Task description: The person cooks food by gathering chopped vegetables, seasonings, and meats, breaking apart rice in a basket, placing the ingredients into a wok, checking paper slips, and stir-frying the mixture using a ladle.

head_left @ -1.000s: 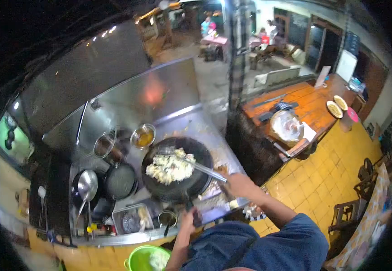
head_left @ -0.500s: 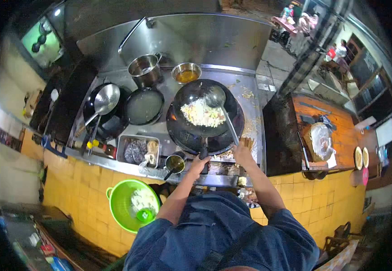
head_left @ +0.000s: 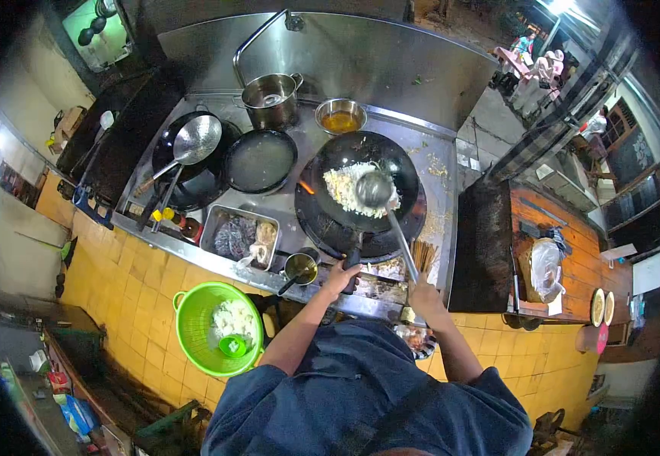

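My left hand (head_left: 340, 280) is wrapped round the dark handle of a black wok (head_left: 330, 161) on the stove. In the wok lies white rice (head_left: 343, 190) mixed with yellowish bits. My right hand (head_left: 425, 299) grips the long metal handle of a ladle (head_left: 375, 190), whose round bowl rests over the rice. An orange flame (head_left: 306, 187) shows at the wok's left side. Near my left hand stands a small pot of oily liquid (head_left: 301, 267) with a dark-handled tool in it.
Left of the wok are a dark pan (head_left: 261, 161), a large skimmer (head_left: 197, 140) and a tray of bagged food (head_left: 238, 239). Behind stand a steel pot (head_left: 270, 100) and a bowl of orange liquid (head_left: 341, 121). A green basket (head_left: 193, 334) holds rice. A wooden table (head_left: 527, 205) stands right.
The ladle's bowl has moved from the wok's upper right down onto the rice, and my right hand has come back towards me. The view has shifted slightly.
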The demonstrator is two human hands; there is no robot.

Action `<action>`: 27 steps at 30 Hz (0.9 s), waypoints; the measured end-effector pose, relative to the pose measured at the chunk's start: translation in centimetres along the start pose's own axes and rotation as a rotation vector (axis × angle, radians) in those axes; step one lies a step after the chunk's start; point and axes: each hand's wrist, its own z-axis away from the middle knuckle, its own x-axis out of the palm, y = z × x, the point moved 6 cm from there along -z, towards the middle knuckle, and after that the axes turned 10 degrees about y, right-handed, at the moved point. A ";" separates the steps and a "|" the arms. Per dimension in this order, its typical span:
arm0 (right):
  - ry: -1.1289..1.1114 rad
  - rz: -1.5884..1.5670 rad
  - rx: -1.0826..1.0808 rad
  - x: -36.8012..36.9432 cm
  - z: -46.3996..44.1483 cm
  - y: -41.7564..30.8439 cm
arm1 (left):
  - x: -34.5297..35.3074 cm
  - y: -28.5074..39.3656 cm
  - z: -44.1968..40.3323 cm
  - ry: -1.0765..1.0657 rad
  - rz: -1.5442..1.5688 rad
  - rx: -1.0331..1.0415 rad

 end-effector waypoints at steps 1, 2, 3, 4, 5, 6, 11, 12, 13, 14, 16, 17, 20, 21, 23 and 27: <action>-0.135 -0.059 0.082 0.9 0.4 0.4 | -0.1 -0.4 0.1 -0.001 0.000 -0.010; -0.076 -0.046 0.013 0.6 -0.3 0.0 | -0.1 -0.2 0.5 -0.018 0.009 0.000; -0.074 -0.043 0.011 -0.6 -0.9 -0.8 | 0.2 0.4 0.3 -0.035 0.018 0.024; -0.110 -0.030 0.114 -1.8 -1.0 -1.4 | 0.2 0.6 0.3 -0.027 -0.006 0.027; -0.153 -0.022 0.223 -2.2 -0.5 -1.7 | 0.0 0.1 0.2 -0.026 -0.017 0.024; -0.137 0.018 0.107 -2.0 -0.4 -1.8 | -0.1 -0.3 -0.3 -0.012 -0.017 0.007; -0.257 0.148 -0.071 -1.0 -1.6 -2.0 | -0.2 -0.3 -0.4 -0.010 0.025 0.028; -0.260 0.194 -0.160 3.5 -1.5 -0.6 | -0.2 -0.2 -0.4 -0.011 0.023 0.029; -0.263 0.239 -0.247 6.0 -1.3 0.0 | -0.2 -0.1 -0.4 -0.018 0.025 0.027; -0.139 0.126 -0.168 4.4 -2.2 -1.2 | -0.1 -0.4 -0.3 -0.025 0.030 0.021; -0.025 -0.018 -0.142 2.7 -4.3 -2.9 | 0.0 -0.8 -0.7 -0.067 0.065 0.016; -0.035 -0.041 -0.175 3.2 -5.0 -3.1 | 0.1 -0.8 -0.9 -0.110 0.087 0.014; -0.045 -0.107 0.099 7.3 -5.9 -0.6 | 0.3 0.1 -0.8 -0.076 0.089 -0.094; -0.047 -0.100 0.107 7.1 -6.0 0.0 | 0.6 -0.2 -0.6 -0.082 0.160 -0.182; -0.139 -0.057 0.174 5.8 -7.1 1.0 | 1.1 -0.1 -1.0 -0.190 0.230 -0.192; -0.172 0.056 0.112 4.5 -6.0 0.9 | 0.7 -0.7 -1.5 -0.126 0.233 -0.263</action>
